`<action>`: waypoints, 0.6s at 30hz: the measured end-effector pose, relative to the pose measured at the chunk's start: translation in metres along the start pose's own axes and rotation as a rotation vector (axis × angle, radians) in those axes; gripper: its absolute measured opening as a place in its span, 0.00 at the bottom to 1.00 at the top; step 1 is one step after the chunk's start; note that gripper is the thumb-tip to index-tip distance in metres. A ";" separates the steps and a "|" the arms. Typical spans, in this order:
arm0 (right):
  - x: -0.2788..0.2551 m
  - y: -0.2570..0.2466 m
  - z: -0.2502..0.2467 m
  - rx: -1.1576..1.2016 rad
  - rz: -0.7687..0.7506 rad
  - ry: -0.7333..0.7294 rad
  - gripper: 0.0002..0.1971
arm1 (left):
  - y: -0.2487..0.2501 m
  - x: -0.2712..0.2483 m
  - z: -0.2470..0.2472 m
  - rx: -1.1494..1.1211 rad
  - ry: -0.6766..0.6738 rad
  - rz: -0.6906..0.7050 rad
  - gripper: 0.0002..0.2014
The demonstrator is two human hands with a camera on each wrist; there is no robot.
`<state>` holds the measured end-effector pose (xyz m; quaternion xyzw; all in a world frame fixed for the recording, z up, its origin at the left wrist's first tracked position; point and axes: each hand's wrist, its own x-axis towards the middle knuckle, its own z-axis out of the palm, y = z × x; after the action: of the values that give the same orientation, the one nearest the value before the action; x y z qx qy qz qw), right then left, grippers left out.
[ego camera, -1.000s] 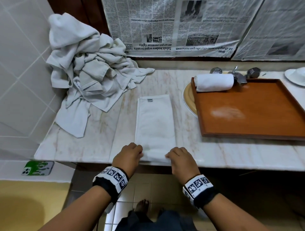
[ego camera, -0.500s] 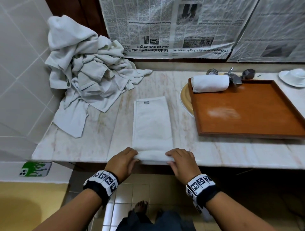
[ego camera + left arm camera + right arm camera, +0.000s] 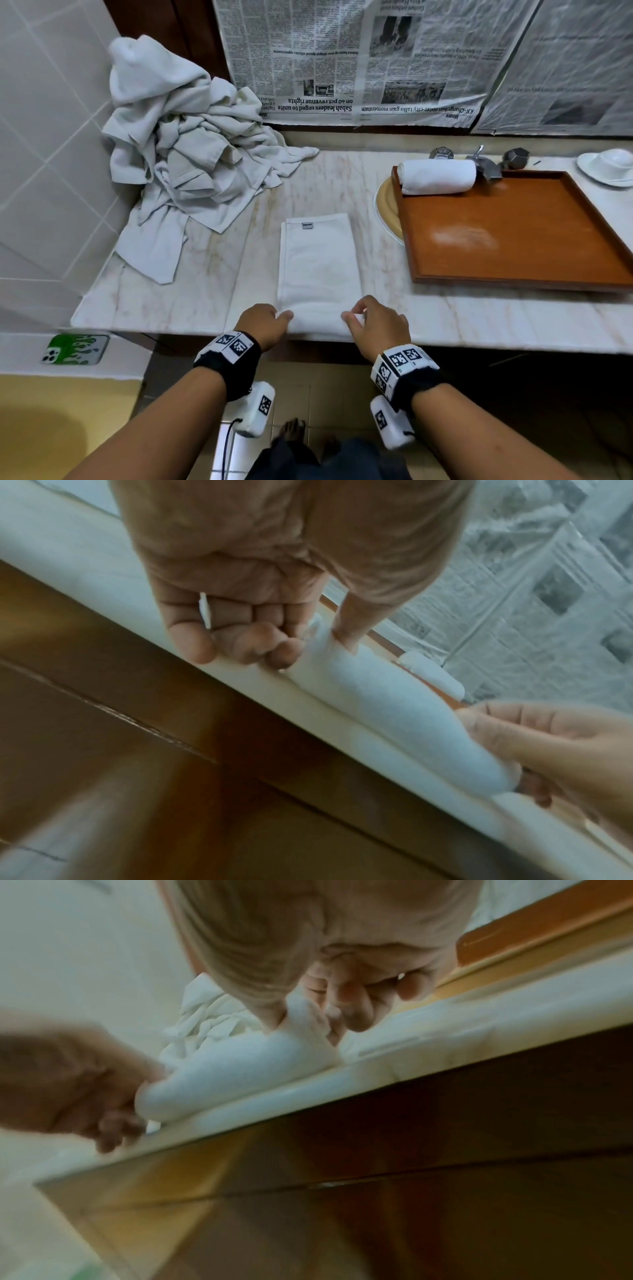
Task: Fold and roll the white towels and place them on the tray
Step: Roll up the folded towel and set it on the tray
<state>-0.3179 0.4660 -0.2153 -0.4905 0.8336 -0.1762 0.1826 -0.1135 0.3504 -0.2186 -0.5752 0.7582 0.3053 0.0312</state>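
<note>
A white towel [image 3: 317, 263], folded into a long strip, lies on the marble counter [image 3: 178, 301] pointing away from me. Its near end is turned up into a small roll [image 3: 383, 712] at the counter's front edge. My left hand [image 3: 265, 323] pinches the roll's left end between thumb and curled fingers. My right hand [image 3: 371, 325] pinches the right end [image 3: 301, 1031] the same way. One finished rolled towel [image 3: 438, 176] lies at the far left corner of the brown wooden tray [image 3: 513, 240].
A heap of crumpled white towels [image 3: 185, 174] fills the counter's back left against the tiled wall. A tap [image 3: 481, 162] stands behind the tray, a white cup and saucer [image 3: 609, 166] at far right. Newspaper [image 3: 342, 58] covers the back wall. A phone [image 3: 75, 349] lies lower left.
Both hands have turned the towel's near end over, so a small roll has formed at the counter edge where the strip lay flat a second ago.
</note>
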 end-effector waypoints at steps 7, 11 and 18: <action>0.000 0.006 0.016 -0.240 -0.462 0.146 0.18 | -0.002 -0.007 0.012 0.295 0.353 0.529 0.18; -0.010 0.014 0.021 -0.201 -0.562 0.058 0.21 | -0.009 -0.008 0.015 0.330 0.349 0.726 0.25; -0.002 0.028 0.010 -0.128 -0.569 -0.032 0.23 | -0.035 -0.015 0.028 0.324 0.326 0.770 0.22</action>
<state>-0.3340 0.4792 -0.2370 -0.7178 0.6691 -0.1596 0.1077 -0.0861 0.3714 -0.2501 -0.2795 0.9501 0.0774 -0.1147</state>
